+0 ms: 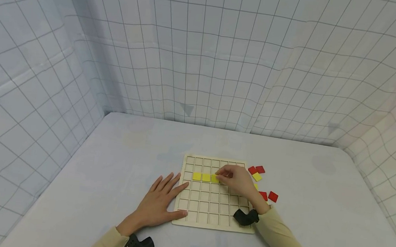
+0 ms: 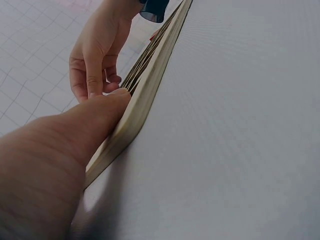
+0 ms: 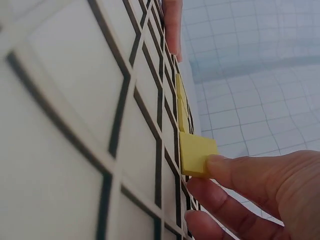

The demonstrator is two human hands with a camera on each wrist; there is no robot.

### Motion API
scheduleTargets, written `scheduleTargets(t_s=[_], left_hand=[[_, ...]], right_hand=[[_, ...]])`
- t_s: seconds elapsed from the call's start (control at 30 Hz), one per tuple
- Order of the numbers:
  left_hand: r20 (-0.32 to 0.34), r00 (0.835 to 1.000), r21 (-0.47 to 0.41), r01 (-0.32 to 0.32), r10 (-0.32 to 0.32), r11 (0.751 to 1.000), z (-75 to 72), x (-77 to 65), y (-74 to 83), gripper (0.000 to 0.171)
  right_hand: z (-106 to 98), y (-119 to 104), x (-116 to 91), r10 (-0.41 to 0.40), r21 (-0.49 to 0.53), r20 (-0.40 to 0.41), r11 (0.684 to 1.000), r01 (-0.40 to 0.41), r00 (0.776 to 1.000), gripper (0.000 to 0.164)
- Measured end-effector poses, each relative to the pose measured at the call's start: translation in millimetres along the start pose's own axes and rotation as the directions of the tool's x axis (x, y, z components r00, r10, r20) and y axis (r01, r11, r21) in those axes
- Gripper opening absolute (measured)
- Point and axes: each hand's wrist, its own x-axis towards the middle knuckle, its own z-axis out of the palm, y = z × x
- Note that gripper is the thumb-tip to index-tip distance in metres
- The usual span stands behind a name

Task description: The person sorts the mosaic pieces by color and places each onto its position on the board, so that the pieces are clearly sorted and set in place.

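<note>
A pale wooden grid board (image 1: 203,206) lies on the table, its square cells marked off by raised ridges. Between thumb and fingers my right hand (image 1: 237,180) pinches a square yellow tile (image 3: 197,152), which looks tilted against the grid in the right wrist view. Directly left of it, two yellow tiles (image 1: 202,177) sit side by side in neighbouring cells of one row. My left hand (image 1: 160,204) is spread flat at the board's left side, with the thumb (image 2: 107,107) resting on the rim near the front corner.
Past the board's right edge lie loose red tiles (image 1: 273,196) and a yellow tile (image 1: 257,177); the right hand and forearm partly cover others there. A white table (image 1: 129,145) surrounds the board. White gridded cloth (image 1: 203,61) hangs behind and at both sides.
</note>
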Motion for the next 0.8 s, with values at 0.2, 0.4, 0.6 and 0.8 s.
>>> scheduleTargets(t_s=[0.2, 0.4, 0.6, 0.8], left_hand=[[0.02, 1.0, -0.003, 0.008, -0.008, 1.0, -2.5, 0.2, 0.8, 0.082], [0.028, 1.0, -0.002, 0.014, -0.014, 1.0, -2.8, 0.4, 1.0, 0.081], [0.023, 1.0, -0.002, 0.013, -0.013, 1.0, -1.2, 0.4, 0.5, 0.081], [0.01, 1.0, -0.006, 0.007, -0.006, 1.0, -1.4, -0.1, 0.7, 0.082]], right_hand=[[-0.8, -1.7, 0.1, 0.019, -0.024, 0.001, 1.0, -0.019, 1.0, 0.004], [-1.1, -4.7, -0.1, 0.033, -0.052, -0.017, 0.998, -0.034, 0.999, 0.006], [-1.2, -7.3, 0.1, 0.035, -0.079, -0.023, 0.996, -0.037, 0.999, 0.008], [-1.2, -8.4, 0.3, 0.042, -0.068, -0.015, 0.997, -0.043, 0.999, 0.007]])
